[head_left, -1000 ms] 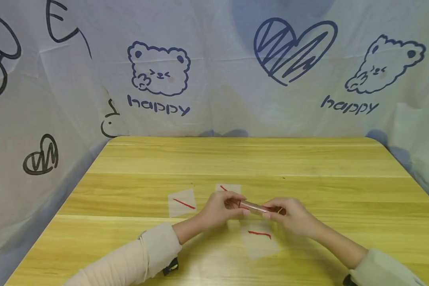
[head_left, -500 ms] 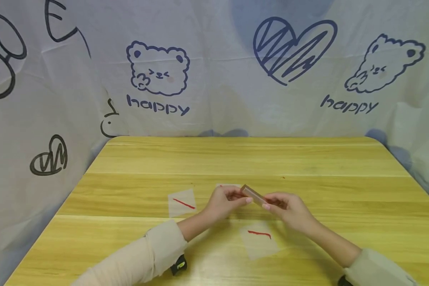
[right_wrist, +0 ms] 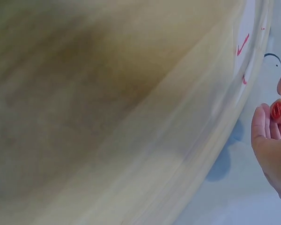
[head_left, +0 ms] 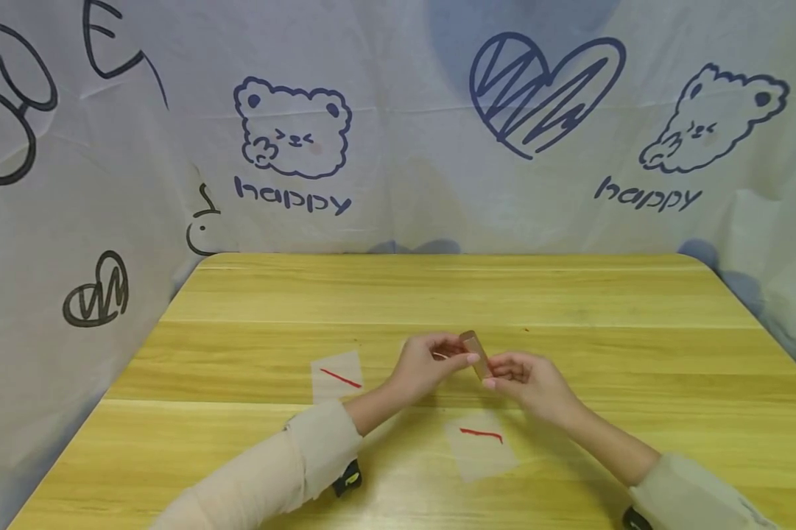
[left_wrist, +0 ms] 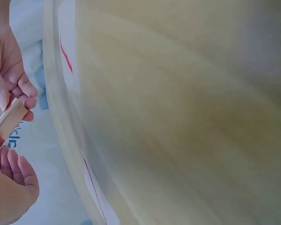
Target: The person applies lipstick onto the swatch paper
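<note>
In the head view, both hands meet over the middle of the table on a slim rose-gold lipstick tube [head_left: 474,353], which is tilted with its top leaning left. My left hand [head_left: 424,366] pinches its upper part between thumb and fingers. Lower down, my right hand [head_left: 537,386] pinches the other end with thumb and fingertips. A round red end of the lipstick [right_wrist: 277,110] shows beside the right hand [right_wrist: 274,154] in the right wrist view. The left wrist view shows the tube [left_wrist: 11,119] between the two hands, with a reddish part close to the left one.
Two thin white paper squares with red strokes lie on the wooden table [head_left: 603,294]: one left [head_left: 338,376], one in front of the hands [head_left: 482,449]. A black device [head_left: 347,478] sits under the left sleeve. A printed curtain [head_left: 398,147] hangs behind the table.
Both hands have risen slightly, and the left has moved right. The lipstick tube has turned from nearly level to steeply tilted. A third paper behind the left hand has become hidden.
</note>
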The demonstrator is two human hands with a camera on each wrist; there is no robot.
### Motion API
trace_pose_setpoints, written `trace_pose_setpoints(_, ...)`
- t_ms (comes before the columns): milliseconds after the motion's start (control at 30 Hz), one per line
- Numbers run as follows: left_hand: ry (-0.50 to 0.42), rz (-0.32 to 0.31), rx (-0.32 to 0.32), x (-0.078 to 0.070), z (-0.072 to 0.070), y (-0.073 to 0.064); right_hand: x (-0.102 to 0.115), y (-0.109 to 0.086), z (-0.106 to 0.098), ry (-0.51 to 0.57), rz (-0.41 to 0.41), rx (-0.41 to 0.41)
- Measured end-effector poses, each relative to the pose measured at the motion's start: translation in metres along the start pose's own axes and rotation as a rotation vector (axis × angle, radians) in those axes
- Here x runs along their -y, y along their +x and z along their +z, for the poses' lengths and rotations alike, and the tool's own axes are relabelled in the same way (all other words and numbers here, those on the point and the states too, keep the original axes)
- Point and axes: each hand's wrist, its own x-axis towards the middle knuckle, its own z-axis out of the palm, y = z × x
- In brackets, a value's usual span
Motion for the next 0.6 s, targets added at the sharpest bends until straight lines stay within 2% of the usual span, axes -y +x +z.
trace_pose_setpoints(33, 0.0, -0.008, -0.005, -0.001, 0.001, 0.001, 0.0, 0.001, -0.001, -0.003, -0.001, 0.0)
trace_pose_setpoints(233, 0.021, 0.033, -0.022, -0.005, 0.004, 0.011, 0.0, 0.01, -0.003, 0.0, 0.013, -0.009)
trace_pose_setpoints(600, 0.129, 0.106, 0.025, -0.005, 0.006, 0.034, -0.009, 0.031, -0.009, -0.063, -0.001, -0.076)
